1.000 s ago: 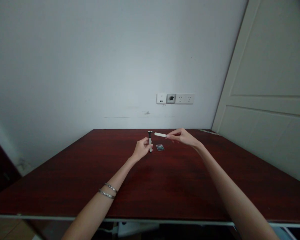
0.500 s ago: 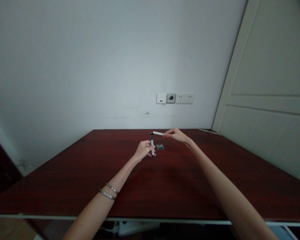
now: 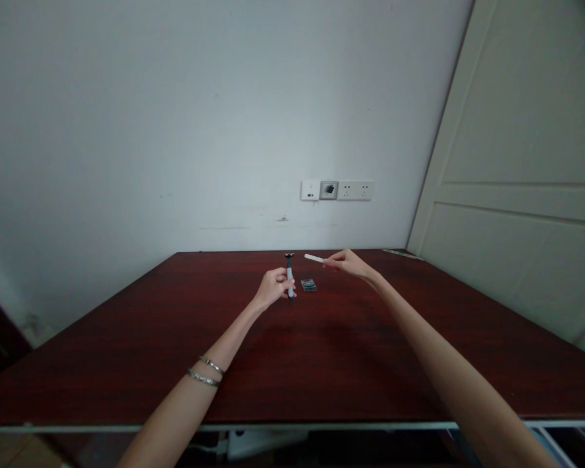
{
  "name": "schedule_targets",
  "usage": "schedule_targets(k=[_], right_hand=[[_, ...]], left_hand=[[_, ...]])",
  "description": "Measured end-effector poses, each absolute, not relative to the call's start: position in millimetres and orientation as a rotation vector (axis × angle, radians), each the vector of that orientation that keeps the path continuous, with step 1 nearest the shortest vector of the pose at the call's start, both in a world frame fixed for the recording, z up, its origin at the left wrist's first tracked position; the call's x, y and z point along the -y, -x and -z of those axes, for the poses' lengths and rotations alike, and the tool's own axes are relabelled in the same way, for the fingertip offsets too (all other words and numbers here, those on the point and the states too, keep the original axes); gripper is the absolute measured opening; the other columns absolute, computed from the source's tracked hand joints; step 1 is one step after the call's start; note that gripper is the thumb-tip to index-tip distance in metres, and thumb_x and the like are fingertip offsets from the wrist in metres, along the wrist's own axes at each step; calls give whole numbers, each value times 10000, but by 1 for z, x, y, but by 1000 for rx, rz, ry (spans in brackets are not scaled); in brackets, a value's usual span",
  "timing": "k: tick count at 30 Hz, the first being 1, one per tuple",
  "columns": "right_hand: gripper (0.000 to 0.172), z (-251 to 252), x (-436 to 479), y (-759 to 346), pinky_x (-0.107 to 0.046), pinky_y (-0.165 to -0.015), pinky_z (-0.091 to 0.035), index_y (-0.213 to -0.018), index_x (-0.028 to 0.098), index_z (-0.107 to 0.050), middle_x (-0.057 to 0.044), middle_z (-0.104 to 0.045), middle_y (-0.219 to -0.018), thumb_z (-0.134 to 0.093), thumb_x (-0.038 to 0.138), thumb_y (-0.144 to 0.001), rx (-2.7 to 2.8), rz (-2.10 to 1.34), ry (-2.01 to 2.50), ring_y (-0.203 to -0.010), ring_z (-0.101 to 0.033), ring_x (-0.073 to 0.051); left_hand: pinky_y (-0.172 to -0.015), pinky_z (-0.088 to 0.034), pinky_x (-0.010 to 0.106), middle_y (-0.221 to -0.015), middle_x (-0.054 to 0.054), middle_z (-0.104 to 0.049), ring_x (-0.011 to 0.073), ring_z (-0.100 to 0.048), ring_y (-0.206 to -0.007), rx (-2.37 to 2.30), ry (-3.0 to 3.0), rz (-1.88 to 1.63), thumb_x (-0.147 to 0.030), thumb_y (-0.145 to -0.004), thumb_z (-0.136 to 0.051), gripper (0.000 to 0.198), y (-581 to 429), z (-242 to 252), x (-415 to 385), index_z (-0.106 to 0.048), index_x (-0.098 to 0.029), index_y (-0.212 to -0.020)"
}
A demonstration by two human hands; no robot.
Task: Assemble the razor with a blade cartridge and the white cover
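Left hand (image 3: 272, 286) pinches a razor-like tool (image 3: 289, 282) by its handle, thumb against curled fingers: smooth pale-grey grip, dark slim neck, T-shaped head pointing at the wall (image 3: 151, 130). Right hand (image 3: 345, 262) pinches one end of a flat white stick (image 3: 314, 258), rounded tip, matte from here, aimed left at the razor head; visible gap between the two, not touching. Small square clear case (image 3: 309, 285), looks like hard plastic, teal and dark contents too small to read, lies on the tabletop (image 3: 322, 364) just right of the grip. Top is dark red wood-look, streaky grain, slight sheen. Two silvery bracelets (image 3: 205, 377) on the left forearm. Edges: both hands work near the back edge, where the top meets the plain white wall; pale trim (image 3: 346, 426) runs along the front, well apart from the hands. Tabletop stretches wide to either side; panelled door (image 3: 521, 260) bounds the right.
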State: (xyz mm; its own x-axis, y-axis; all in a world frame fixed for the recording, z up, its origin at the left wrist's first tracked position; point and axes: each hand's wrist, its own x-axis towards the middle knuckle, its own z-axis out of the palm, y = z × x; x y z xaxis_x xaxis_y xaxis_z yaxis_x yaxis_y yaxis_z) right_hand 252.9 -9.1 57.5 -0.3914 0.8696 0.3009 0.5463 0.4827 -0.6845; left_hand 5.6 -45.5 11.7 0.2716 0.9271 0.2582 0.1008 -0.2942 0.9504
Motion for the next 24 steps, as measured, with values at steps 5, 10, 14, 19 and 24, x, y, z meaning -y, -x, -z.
schedule_targets(k=[5,10,14,19,24], right_hand=[[415,-48,36,-224,-193,-368,-216,-819,121,-630,48,-424,-517,-550,518,-729,1749,-1036,957,-392,-316,-43],[376,-26,68,-174,-149,-311,-142,-765,152,-537,74,-396,-498,-585,520,-706,1412,-1298,779,-339,-250,-12],[372,-7,87,-151,-134,-300,-130,-735,184,-458,99,-362,-452,-527,549,-738,1241,-1309,740,-312,-211,-9],[368,-10,95,-139,-133,-294,-155,-733,188,-441,110,-331,-446,-516,548,-750,1210,-1236,700,-315,-213,-12],[390,-5,97,-132,-131,-289,-151,-719,197,-411,120,-295,-447,-517,572,-732,1183,-1242,703,-319,-196,-14]], left_hand=[[-442,-472,207,-629,16,-617,138,-623,-503,-994,-1697,-1200,-206,-694,-610,139,-7,-2,36,-539,-124,-780],[-495,-479,224,-626,-6,-600,122,-604,-507,-926,-1777,-1297,-154,-674,-595,105,-10,9,27,-533,-133,-756],[-530,-479,223,-663,2,-608,109,-592,-539,-888,-1830,-1314,-147,-671,-594,94,-9,11,27,-541,-132,-747],[-544,-477,217,-689,13,-614,107,-586,-573,-869,-1839,-1301,-139,-675,-583,103,-11,5,34,-558,-126,-774],[-545,-462,201,-683,11,-609,100,-575,-575,-855,-1830,-1320,-136,-673,-585,103,-13,-1,37,-553,-123,-770]])
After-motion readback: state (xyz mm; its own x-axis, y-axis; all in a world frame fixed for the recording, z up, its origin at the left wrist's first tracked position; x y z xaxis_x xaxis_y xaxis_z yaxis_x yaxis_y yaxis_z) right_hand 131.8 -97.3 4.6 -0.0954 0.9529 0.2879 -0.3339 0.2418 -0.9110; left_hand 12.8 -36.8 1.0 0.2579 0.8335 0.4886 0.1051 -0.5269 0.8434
